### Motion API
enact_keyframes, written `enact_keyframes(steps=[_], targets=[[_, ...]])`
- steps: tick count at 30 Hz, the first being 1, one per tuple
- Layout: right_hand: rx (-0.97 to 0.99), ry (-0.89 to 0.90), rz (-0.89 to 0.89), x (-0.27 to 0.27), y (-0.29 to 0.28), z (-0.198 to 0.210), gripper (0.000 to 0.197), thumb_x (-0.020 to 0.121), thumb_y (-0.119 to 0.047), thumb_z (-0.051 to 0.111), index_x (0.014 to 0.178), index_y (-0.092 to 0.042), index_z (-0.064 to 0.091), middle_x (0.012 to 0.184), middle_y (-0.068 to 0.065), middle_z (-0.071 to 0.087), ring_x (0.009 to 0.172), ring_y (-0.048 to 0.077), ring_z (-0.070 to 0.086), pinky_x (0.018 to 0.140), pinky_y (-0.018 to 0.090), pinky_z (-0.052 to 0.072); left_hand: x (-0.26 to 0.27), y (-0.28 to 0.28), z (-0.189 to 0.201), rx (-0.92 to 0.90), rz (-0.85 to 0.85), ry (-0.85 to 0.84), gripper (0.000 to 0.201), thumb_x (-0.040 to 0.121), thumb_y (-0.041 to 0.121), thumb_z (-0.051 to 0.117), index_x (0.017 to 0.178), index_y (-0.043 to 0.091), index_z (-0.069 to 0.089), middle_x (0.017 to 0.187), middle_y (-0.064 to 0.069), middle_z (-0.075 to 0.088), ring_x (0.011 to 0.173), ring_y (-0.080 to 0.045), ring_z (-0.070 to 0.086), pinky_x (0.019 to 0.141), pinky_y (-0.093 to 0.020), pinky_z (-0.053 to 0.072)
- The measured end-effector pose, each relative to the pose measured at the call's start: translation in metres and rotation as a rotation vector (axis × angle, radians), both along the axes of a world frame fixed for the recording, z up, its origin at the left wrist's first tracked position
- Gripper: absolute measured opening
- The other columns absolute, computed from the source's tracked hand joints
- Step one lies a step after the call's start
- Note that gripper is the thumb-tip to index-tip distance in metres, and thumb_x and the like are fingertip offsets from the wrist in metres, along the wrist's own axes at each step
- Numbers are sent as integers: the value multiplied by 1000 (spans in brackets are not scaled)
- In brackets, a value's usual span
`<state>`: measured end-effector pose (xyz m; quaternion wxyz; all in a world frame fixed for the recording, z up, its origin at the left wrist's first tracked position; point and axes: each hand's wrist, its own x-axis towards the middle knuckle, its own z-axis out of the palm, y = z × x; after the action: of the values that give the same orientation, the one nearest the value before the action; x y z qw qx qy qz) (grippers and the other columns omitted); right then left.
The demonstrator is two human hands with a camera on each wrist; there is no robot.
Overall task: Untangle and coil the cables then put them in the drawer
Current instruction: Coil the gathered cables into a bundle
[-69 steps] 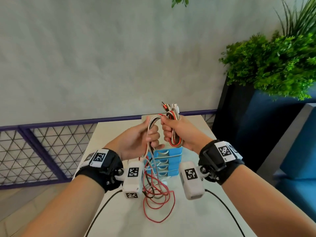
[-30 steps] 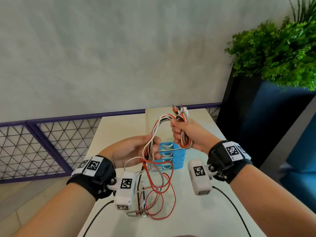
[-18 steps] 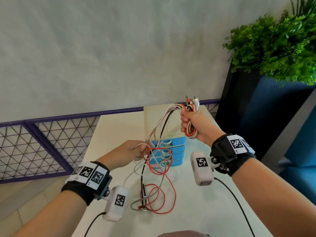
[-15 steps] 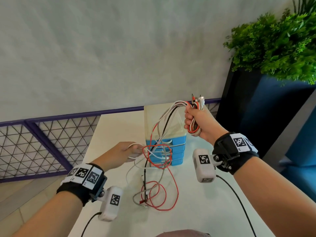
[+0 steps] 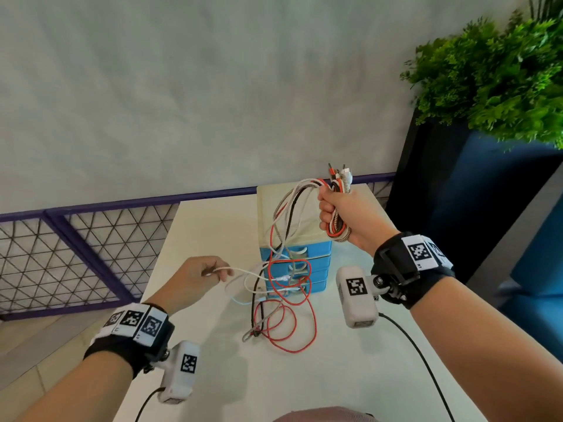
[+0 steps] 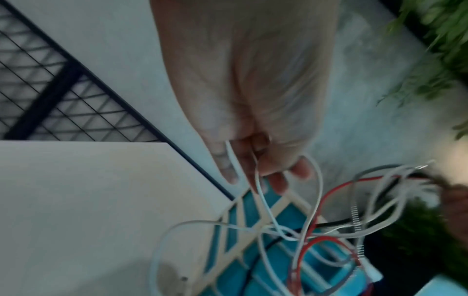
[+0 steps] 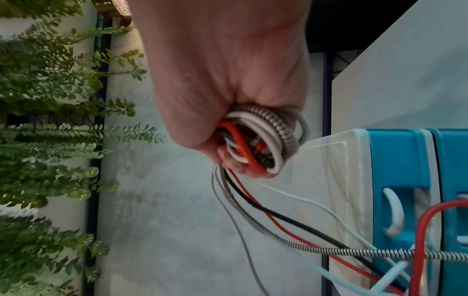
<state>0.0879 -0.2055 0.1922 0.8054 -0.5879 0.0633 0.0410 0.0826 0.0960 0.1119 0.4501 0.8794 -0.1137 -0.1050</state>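
Observation:
My right hand is raised above the blue drawer unit and grips a bundle of cables in red, white, black and braided grey, their plugs sticking up past the fist. Loose strands hang from that fist and tangle in front of the drawers, ending in red loops on the white table. My left hand, lower and to the left, pinches a thin white cable and holds it taut sideways out of the tangle. In the left wrist view the white cable runs between the fingers.
The drawer unit has a cream top and several shut blue drawers with white handles. A purple mesh fence runs behind the table's left side. At the right stands a dark planter with green foliage. Black wrist-camera leads trail over the table's near part.
My hands have drawn apart: the right rose up and right with the bundle, the left dropped down and left pulling a white cable out. More tangle now hangs loose over the drawers.

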Motion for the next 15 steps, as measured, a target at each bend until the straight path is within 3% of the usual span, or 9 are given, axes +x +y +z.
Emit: enact_keyframes(steps=[2, 4, 6, 7, 9, 13, 14, 15], targets=[[-28, 6, -33, 2, 1, 0, 24, 100, -25, 49, 78, -15, 50, 50, -6, 44, 43, 8, 45, 49, 25, 44, -5, -13, 13, -281, 66, 117, 40, 80, -11, 49, 57, 20, 56, 75, -1, 65, 91, -18, 65, 91, -29, 41], [-57, 12, -79, 4, 1, -2, 25, 100, -25, 49, 77, -15, 50, 49, -6, 44, 44, 9, 45, 49, 26, 43, -5, -19, 21, -592, 134, 307, 23, 74, -4, 49, 64, 16, 46, 70, -3, 52, 84, -23, 61, 96, -35, 40], [-69, 21, -114, 4, 0, -3, 25, 99, -25, 49, 76, -15, 50, 50, -6, 44, 44, 10, 45, 49, 26, 44, -4, -18, 21, -753, 182, 440, 21, 66, 6, 56, 68, 15, 37, 70, -4, 41, 75, -24, 52, 98, -42, 42], [-66, 21, -124, 3, 0, -3, 25, 99, -25, 49, 76, -15, 50, 50, -6, 45, 44, 10, 45, 49, 26, 44, -4, -17, 18, -791, 216, 478, 24, 69, 12, 60, 68, 16, 37, 68, -2, 38, 71, -23, 49, 99, -44, 43], [-60, 17, -140, 1, -1, -2, 25, 99, -25, 49, 77, -15, 50, 51, -5, 44, 44, 10, 45, 50, 26, 45, -3, -11, 7, -820, 318, 502, 24, 90, 23, 57, 72, 19, 42, 63, 0, 35, 64, -20, 46, 97, -47, 45], [-64, -3, -157, -1, -4, -1, 24, 99, -25, 49, 78, -15, 50, 53, -4, 44, 45, 11, 45, 50, 26, 45, 2, -5, -19, -873, 641, 462, 24, 96, 24, 50, 78, 10, 48, 68, -3, 45, 71, -15, 56, 91, -37, 52], [-61, -1, -156, -1, -4, -2, 24, 99, -25, 50, 78, -15, 50, 53, -4, 44, 45, 11, 45, 50, 26, 45, 4, -4, -24, -915, 733, 484, 24, 97, 22, 49, 77, 9, 47, 71, -3, 45, 76, -15, 59, 89, -29, 53], [-57, 3, -152, -1, -3, -3, 23, 98, -25, 51, 78, -14, 50, 53, -4, 44, 45, 10, 45, 50, 26, 45, 6, -4, -28, -969, 822, 514, 26, 99, 21, 46, 75, 9, 46, 74, -3, 46, 82, -15, 61, 78, -17, 54]])
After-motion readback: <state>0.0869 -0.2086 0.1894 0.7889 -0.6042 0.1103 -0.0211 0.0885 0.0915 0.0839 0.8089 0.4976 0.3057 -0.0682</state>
